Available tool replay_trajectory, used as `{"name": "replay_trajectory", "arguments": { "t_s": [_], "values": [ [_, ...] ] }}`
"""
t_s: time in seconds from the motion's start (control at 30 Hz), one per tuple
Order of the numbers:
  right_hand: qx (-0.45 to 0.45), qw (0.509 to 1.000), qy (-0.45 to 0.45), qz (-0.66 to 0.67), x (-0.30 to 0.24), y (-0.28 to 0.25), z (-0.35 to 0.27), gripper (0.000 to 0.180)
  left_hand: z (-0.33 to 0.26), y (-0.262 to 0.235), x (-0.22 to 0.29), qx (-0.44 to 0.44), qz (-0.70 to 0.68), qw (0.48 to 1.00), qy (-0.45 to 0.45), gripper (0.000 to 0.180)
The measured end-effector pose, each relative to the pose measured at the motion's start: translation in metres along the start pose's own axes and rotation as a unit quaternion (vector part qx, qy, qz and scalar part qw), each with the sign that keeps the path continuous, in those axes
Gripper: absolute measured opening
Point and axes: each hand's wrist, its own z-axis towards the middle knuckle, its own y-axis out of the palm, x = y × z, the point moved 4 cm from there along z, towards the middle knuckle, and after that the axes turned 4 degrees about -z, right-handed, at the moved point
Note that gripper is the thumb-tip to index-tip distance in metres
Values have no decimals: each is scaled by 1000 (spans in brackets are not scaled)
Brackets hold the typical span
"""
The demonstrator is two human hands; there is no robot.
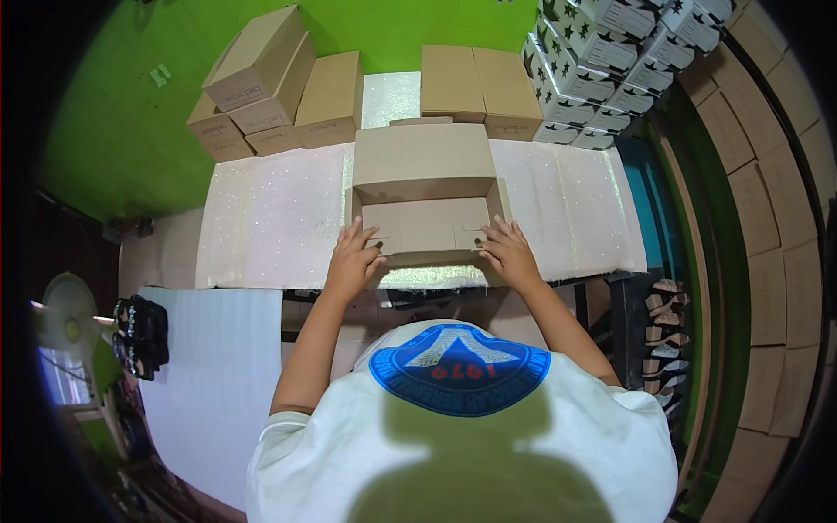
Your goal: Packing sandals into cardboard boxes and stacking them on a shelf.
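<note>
In front of me on the white glittery table stands a brown cardboard box, its lid raised at the far side and its inside bare. At its near left corner, my left hand has its fingers bent over the side and front edges. My right hand grips the near right corner in the same way. Small slits show in the near panel beside both hands. The undersides of the fingers and parts of the thumbs are hidden.
Closed cardboard boxes are stacked at the far left, with two more at the far middle. White star-patterned boxes rise at the far right. Shoes hang by the table's right end. Dark footwear sits on a white table.
</note>
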Motion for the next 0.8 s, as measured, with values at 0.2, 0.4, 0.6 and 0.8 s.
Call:
{"name": "replay_trajectory", "arguments": {
  "t_s": [0.2,0.4,0.6,0.8],
  "values": [
    [71,997,23,-34,-3,7,-7,19,-6,1,11,48,95,992,-63,14],
    [42,988,41,-146,-19,9,-24,53,-29,17,33,46,225,959,-166,41],
    [-25,986,93,-135,-51,22,-94,70,-100,51,94,42,177,947,-263,72],
    [-117,975,134,-134,-75,38,-178,76,-193,57,100,-48,151,938,-308,78]
  ]
}}
